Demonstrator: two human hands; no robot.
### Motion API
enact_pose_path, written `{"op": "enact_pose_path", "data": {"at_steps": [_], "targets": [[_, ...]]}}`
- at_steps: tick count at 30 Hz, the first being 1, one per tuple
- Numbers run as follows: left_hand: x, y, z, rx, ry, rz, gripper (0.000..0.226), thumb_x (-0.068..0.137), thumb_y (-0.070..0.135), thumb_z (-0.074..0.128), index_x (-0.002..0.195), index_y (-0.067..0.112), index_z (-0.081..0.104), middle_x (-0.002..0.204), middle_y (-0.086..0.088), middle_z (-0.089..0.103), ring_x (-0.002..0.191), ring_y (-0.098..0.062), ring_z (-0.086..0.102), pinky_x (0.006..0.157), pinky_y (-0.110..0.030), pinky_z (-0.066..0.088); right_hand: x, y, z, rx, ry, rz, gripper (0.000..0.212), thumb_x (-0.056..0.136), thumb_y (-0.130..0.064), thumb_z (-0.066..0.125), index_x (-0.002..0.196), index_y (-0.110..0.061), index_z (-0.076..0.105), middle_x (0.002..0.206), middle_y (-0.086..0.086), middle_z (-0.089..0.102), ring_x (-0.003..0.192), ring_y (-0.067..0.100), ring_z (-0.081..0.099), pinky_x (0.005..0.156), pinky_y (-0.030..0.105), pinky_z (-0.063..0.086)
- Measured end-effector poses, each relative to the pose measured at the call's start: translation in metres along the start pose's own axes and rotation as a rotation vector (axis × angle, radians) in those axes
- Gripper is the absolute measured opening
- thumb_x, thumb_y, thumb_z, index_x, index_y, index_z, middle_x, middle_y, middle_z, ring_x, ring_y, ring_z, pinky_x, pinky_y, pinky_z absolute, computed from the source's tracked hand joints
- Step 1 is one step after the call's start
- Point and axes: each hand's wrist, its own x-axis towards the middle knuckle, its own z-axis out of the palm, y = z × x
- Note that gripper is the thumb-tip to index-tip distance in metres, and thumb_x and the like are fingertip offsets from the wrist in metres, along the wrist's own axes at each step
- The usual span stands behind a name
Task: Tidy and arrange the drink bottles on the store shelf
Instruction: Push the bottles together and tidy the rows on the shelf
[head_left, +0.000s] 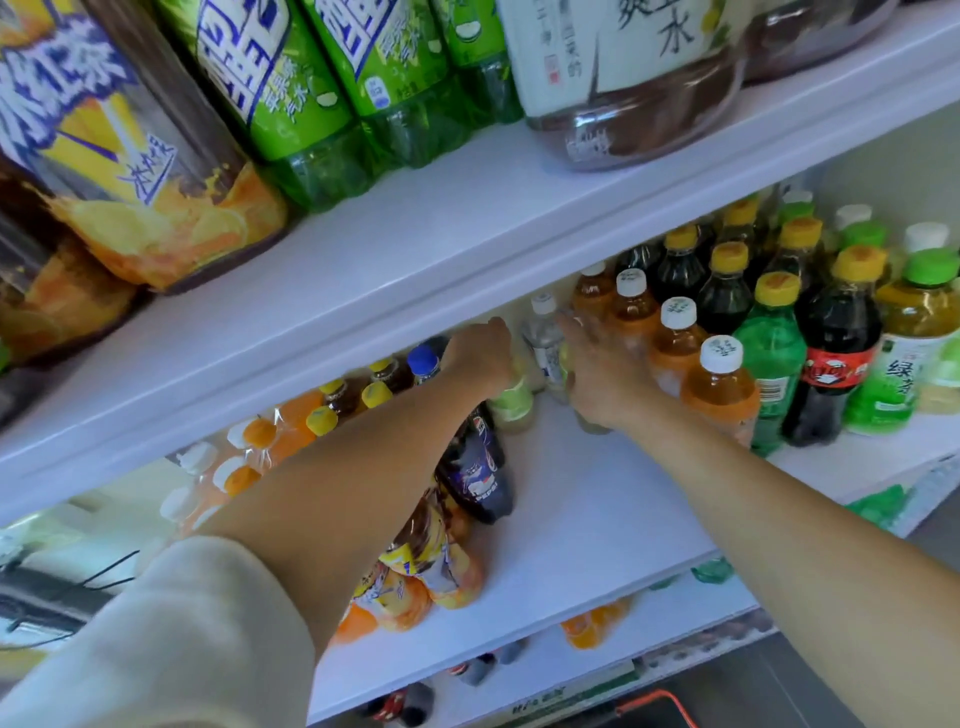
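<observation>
My left hand (480, 353) reaches deep into the middle shelf (597, 509) and grips the top of a pale green bottle (511, 408). My right hand (597, 369) is close beside it, wrapped round another pale bottle whose base (592, 428) shows below the palm. A clear bottle with a white cap (544, 332) stands between the two hands at the back. A dark Pepsi bottle (478, 467) leans tilted under my left forearm. A row of orange tea bottles with white caps (719, 387) stands just right of my right hand.
Green soda (774, 353), cola (836, 364) and green tea bottles (904, 369) fill the shelf's right side. Orange and yellow-labelled bottles (426, 561) crowd the left. Large bottles (311, 104) stand on the upper shelf (467, 223), which overhangs my hands. More bottles sit on lower shelves.
</observation>
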Motion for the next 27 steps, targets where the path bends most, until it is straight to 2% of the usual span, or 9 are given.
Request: {"op": "enact_pose_path", "data": {"at_steps": [4, 7, 10, 16, 19, 21, 24, 25, 27], "targets": [[0.015, -0.001, 0.007, 0.078, 0.017, -0.015, 0.029, 0.090, 0.005, 0.053, 0.119, 0.000, 0.048, 0.111, -0.017, 0.062, 0.101, -0.034, 0.062, 0.065, -0.036, 0.038, 0.010, 0.004, 0.003, -0.050, 0.041, 0.024, 0.076, 0.086, -0.003, 0.059, 0.151, -0.018, 0.024, 0.153, 0.012, 0.020, 0.130, 0.037, 0.039, 0.096, 0.038, 0.041], [0.020, -0.002, 0.006, 0.111, 0.023, -0.016, 0.022, 0.092, 0.003, 0.052, 0.114, 0.001, 0.053, 0.110, -0.016, 0.063, 0.101, -0.032, 0.063, 0.066, -0.034, 0.039, 0.008, 0.001, 0.001, -0.117, 0.100, 0.042, 0.049, 0.091, -0.012, 0.056, 0.139, -0.014, 0.044, 0.140, 0.016, 0.036, 0.117, 0.036, 0.047, 0.087, 0.035, 0.041], [0.022, -0.003, 0.005, 0.119, 0.019, -0.017, 0.009, 0.090, 0.000, 0.051, 0.097, 0.005, 0.055, 0.096, -0.012, 0.062, 0.088, -0.028, 0.061, 0.066, -0.033, 0.039, -0.007, -0.001, 0.002, -0.072, 0.189, -0.016, 0.030, 0.088, -0.006, 0.054, 0.118, -0.010, 0.058, 0.122, 0.014, 0.055, 0.106, 0.032, 0.055, 0.070, 0.029, 0.030], [0.023, 0.000, -0.001, 0.062, 0.033, -0.058, 0.029, 0.091, 0.001, 0.055, 0.068, 0.009, 0.039, 0.069, 0.000, 0.043, 0.062, -0.014, 0.045, 0.068, -0.029, 0.041, -0.049, 0.000, -0.006, 0.189, 0.245, -0.016, 0.029, 0.088, -0.007, 0.064, 0.116, -0.014, 0.059, 0.109, 0.016, 0.064, 0.094, 0.039, 0.060, 0.075, 0.041, 0.048], [0.019, 0.003, -0.008, 0.125, -0.017, -0.059, 0.004, 0.091, 0.004, 0.057, 0.095, 0.005, 0.059, 0.097, -0.009, 0.062, 0.093, -0.027, 0.063, 0.077, -0.034, 0.051, -0.077, -0.006, -0.008, 0.306, 0.309, 0.005, 0.030, 0.087, -0.007, 0.067, 0.115, -0.015, 0.061, 0.102, 0.012, 0.065, 0.091, 0.035, 0.059, 0.068, 0.034, 0.042], [0.016, 0.006, -0.009, 0.175, -0.034, -0.069, 0.030, 0.092, 0.005, 0.057, 0.121, 0.001, 0.053, 0.120, -0.018, 0.057, 0.112, -0.033, 0.057, 0.085, -0.038, 0.050, -0.098, -0.005, -0.011, 0.412, 0.336, 0.032, 0.029, 0.088, -0.008, 0.066, 0.115, -0.017, 0.062, 0.097, 0.007, 0.065, 0.087, 0.027, 0.058, 0.067, 0.028, 0.035], [-0.006, 0.018, -0.018, 0.103, 0.055, -0.036, 0.039, 0.093, 0.010, 0.054, 0.131, 0.004, 0.046, 0.129, -0.019, 0.049, 0.121, -0.035, 0.050, 0.091, -0.042, 0.050, -0.127, -0.008, -0.018, 0.497, 0.404, 0.059, 0.025, 0.089, -0.013, 0.067, 0.111, -0.023, 0.063, 0.089, -0.009, 0.060, 0.076, 0.009, 0.049, 0.070, 0.010, 0.033], [-0.019, 0.024, -0.024, -0.031, 0.081, 0.001, 0.035, 0.095, 0.014, 0.053, 0.130, 0.007, 0.051, 0.127, -0.016, 0.054, 0.120, -0.034, 0.052, 0.092, -0.040, 0.049, -0.135, -0.009, -0.022, 0.532, 0.421, 0.068, 0.025, 0.089, -0.015, 0.067, 0.111, -0.025, 0.063, 0.087, -0.014, 0.057, 0.073, 0.005, 0.046, 0.069, 0.007, 0.033], [-0.057, 0.034, -0.031, -0.532, 0.013, 0.108, 0.031, 0.098, 0.026, 0.053, 0.124, 0.011, 0.062, 0.118, -0.006, 0.065, 0.116, -0.028, 0.060, 0.090, -0.027, 0.048, -0.149, -0.010, -0.034, 0.605, 0.438, 0.082, 0.024, 0.090, -0.017, 0.066, 0.111, -0.029, 0.063, 0.090, -0.012, 0.060, 0.077, 0.007, 0.051, 0.067, 0.019, 0.041]]}}
